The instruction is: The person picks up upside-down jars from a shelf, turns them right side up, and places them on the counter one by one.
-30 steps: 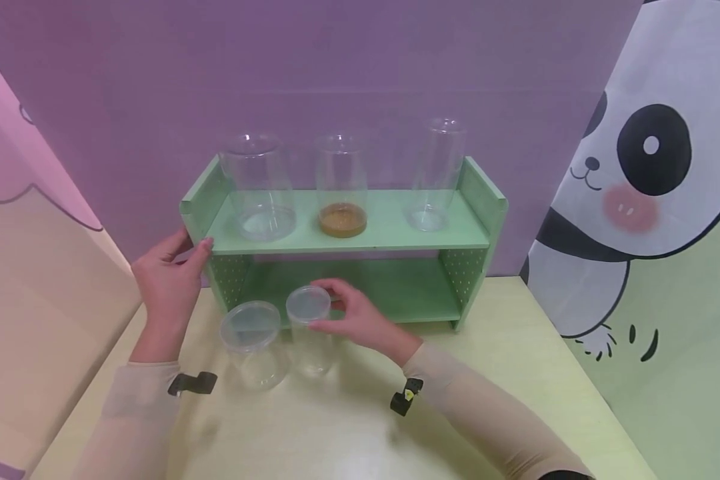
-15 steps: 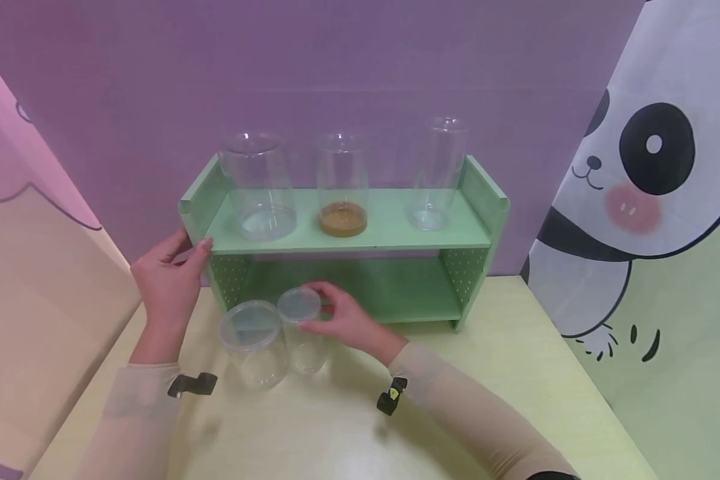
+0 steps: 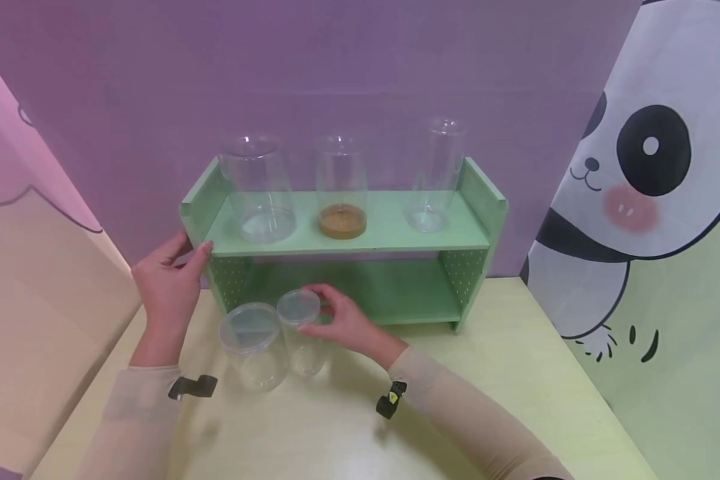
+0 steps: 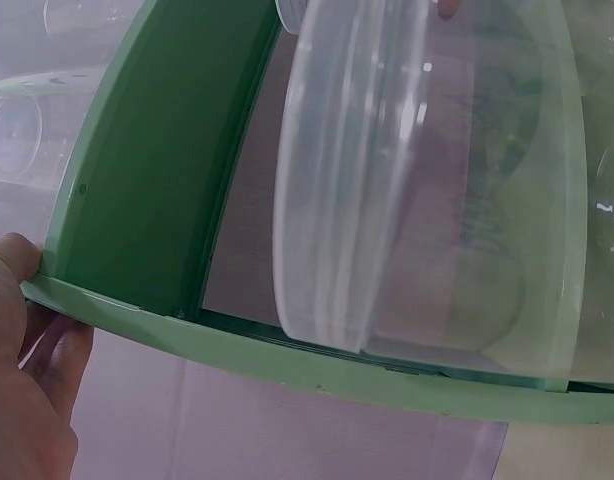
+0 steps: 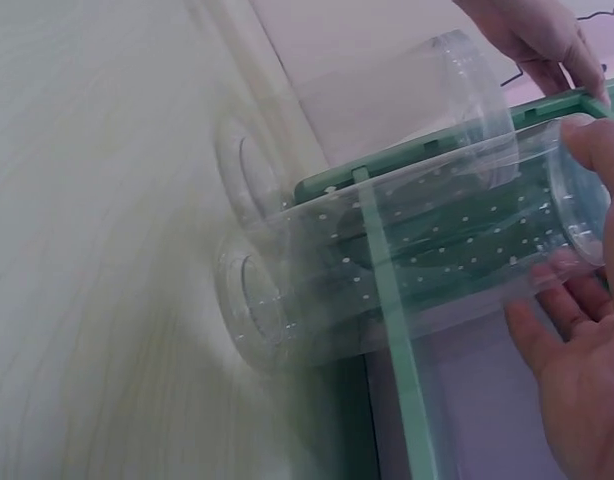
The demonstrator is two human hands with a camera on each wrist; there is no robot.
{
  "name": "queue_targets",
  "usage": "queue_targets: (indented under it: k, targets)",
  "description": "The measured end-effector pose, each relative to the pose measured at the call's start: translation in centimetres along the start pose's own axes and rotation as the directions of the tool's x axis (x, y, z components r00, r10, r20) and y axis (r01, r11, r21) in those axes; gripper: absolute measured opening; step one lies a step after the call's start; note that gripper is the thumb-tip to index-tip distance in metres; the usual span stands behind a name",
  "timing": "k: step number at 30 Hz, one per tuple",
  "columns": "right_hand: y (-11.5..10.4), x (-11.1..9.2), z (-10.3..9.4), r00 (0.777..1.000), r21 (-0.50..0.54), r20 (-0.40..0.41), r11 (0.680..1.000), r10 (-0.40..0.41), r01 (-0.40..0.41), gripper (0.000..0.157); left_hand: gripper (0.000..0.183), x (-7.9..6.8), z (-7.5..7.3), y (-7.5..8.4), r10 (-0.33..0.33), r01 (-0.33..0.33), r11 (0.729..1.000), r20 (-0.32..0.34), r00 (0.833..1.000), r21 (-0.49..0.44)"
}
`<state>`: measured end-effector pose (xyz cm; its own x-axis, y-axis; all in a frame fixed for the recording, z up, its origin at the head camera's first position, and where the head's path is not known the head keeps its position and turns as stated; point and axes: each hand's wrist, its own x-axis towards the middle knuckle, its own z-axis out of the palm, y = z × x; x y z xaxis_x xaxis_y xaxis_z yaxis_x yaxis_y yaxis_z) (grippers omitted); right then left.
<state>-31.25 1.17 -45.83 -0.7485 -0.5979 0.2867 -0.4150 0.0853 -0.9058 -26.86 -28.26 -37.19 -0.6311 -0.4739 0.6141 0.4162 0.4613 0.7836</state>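
My right hand [image 3: 346, 322] holds a narrow clear jar [image 3: 306, 353] near its lidded top, thumb on the near side and fingers behind. The jar stands upright on the table, close beside a wider clear lidded jar [image 3: 263, 367]; whether they touch I cannot tell. My left hand [image 3: 169, 283] grips the left side panel of a green two-tier shelf [image 3: 384, 248], its thumb at the front edge. In the left wrist view the wider jar's lid [image 4: 337, 180] looms large before the shelf. The right wrist view has the thumb and fingers around the narrow jar [image 5: 427, 240].
On the top board stand a wide clear jar [image 3: 264, 180], a jar with a brown layer at its bottom [image 3: 343, 220] and a tall narrow clear jar [image 3: 438, 180]. The shelf rests on a pale wooden table [image 3: 312, 433] against a purple wall [image 3: 360, 60].
My right hand has moved the narrow jar a little leftward, closer to the wider jar; over the last half second it has stayed put. The left hand keeps its place on the shelf.
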Motion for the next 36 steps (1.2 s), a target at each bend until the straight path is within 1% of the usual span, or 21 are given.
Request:
queue_targets:
  k: [6, 9, 10, 12, 14, 16, 17, 19, 21, 22, 23, 24, 26, 27, 30, 31, 32, 33, 34, 36]
  targets:
    - [-0.3, -0.4, -0.6, 0.999, -0.036, 0.002, 0.998, 0.049, -0.049, 0.080, 0.036, 0.0, 0.5, -0.3, 0.006, -0.006, 1.000, 0.007, 1.000, -0.014]
    - [-0.6, -1.0, -1.2, 0.999, -0.043, -0.022, 0.998, 0.046, -0.047, 0.082, 0.035, 0.0, 0.8, -0.3, 0.011, -0.011, 1.000, 0.011, 1.000, -0.007]
    - [-0.7, -1.2, -1.5, 0.999, -0.051, -0.037, 0.998, 0.029, -0.031, 0.081, 0.035, 0.0, 0.9, -0.3, 0.014, -0.014, 1.000, 0.014, 1.000, -0.006]
    - [-1.0, -1.9, -2.3, 0.997, -0.072, -0.076, 0.997, -0.035, 0.029, 0.074, 0.035, 0.0, 1.0, -0.2, 0.015, -0.015, 1.000, 0.021, 1.000, -0.007]
    - [-1.4, -2.4, -3.4, 0.983, -0.129, -0.115, 0.984, -0.142, 0.127, 0.063, 0.035, 0.0, 1.2, -0.1, 0.021, -0.020, 1.000, 0.026, 0.999, -0.007]
    - [-2.1, -3.0, -4.6, 0.951, -0.226, -0.155, 0.947, -0.266, 0.228, 0.052, 0.035, 0.1, 1.2, 0.0, 0.017, -0.017, 1.000, 0.028, 0.999, -0.008]
    - [-2.6, -3.3, -5.2, 0.931, -0.277, -0.169, 0.922, -0.325, 0.271, 0.046, 0.035, 0.1, 1.2, 0.1, 0.015, -0.015, 1.000, 0.028, 0.999, -0.006]
    - [-3.8, -3.6, -6.7, 0.884, -0.385, -0.193, 0.861, -0.426, 0.331, 0.040, 0.035, 0.1, 1.0, 0.1, 0.003, -0.003, 1.000, 0.022, 1.000, 0.001]
    - [-5.1, -3.9, -8.1, 0.842, -0.469, -0.212, 0.807, -0.496, 0.358, 0.037, 0.035, 0.1, 0.6, 0.0, -0.015, 0.015, 1.000, 0.013, 1.000, 0.003]
    - [-5.8, -4.0, -8.8, 0.825, -0.500, -0.222, 0.787, -0.520, 0.362, 0.037, 0.036, 0.1, 0.4, 0.0, -0.020, 0.020, 1.000, 0.006, 1.000, 0.006]
    - [-6.5, -4.1, -9.5, 0.809, -0.524, -0.234, 0.771, -0.538, 0.361, 0.036, 0.036, 0.0, 0.1, 0.0, -0.024, 0.024, 1.000, -0.002, 1.000, 0.009]
    - [-7.1, -4.1, -10.1, 0.795, -0.542, -0.255, 0.762, -0.550, 0.353, 0.035, 0.035, 0.0, -0.1, -0.1, -0.032, 0.032, 0.999, -0.011, 0.999, 0.008]
    - [-8.2, -4.1, -11.4, 0.769, -0.566, -0.308, 0.758, -0.560, 0.326, 0.034, 0.035, -0.1, -0.4, -0.1, -0.033, 0.033, 0.999, -0.026, 0.999, 0.004]
    - [-8.6, -4.1, -12.0, 0.754, -0.575, -0.345, 0.761, -0.559, 0.302, 0.033, 0.035, -0.1, -0.5, -0.1, -0.033, 0.033, 0.999, -0.031, 0.999, 0.003]
    - [-9.5, -4.2, -13.8, 0.703, -0.581, -0.465, 0.785, -0.538, 0.215, 0.033, 0.035, -0.2, -0.4, -0.1, -0.045, 0.045, 0.999, -0.031, 0.998, -0.006]
    - [-9.6, -4.3, -14.4, 0.688, -0.582, -0.500, 0.793, -0.525, 0.182, 0.036, 0.035, -0.2, -0.3, -0.2, -0.043, 0.043, 0.999, -0.029, 0.999, -0.006]
    - [-9.8, -4.3, -14.9, 0.678, -0.577, -0.532, 0.803, -0.507, 0.148, 0.039, 0.035, -0.2, -0.2, -0.3, -0.042, 0.041, 0.999, -0.027, 0.999, -0.006]
    - [-9.9, -4.3, -15.4, 0.674, -0.565, -0.559, 0.817, -0.483, 0.117, 0.044, 0.035, -0.2, -0.1, -0.3, -0.042, 0.042, 0.999, -0.025, 0.999, -0.009]
    - [-10.0, -4.4, -15.8, 0.674, -0.550, -0.581, 0.830, -0.456, 0.088, 0.050, 0.035, -0.3, 0.1, -0.3, -0.044, 0.044, 0.999, -0.023, 0.999, -0.012]
    - [-10.2, -4.2, -16.7, 0.685, -0.509, -0.616, 0.860, -0.389, 0.030, 0.064, 0.034, -0.3, 0.3, -0.3, -0.038, 0.038, 0.999, -0.021, 0.999, -0.015]
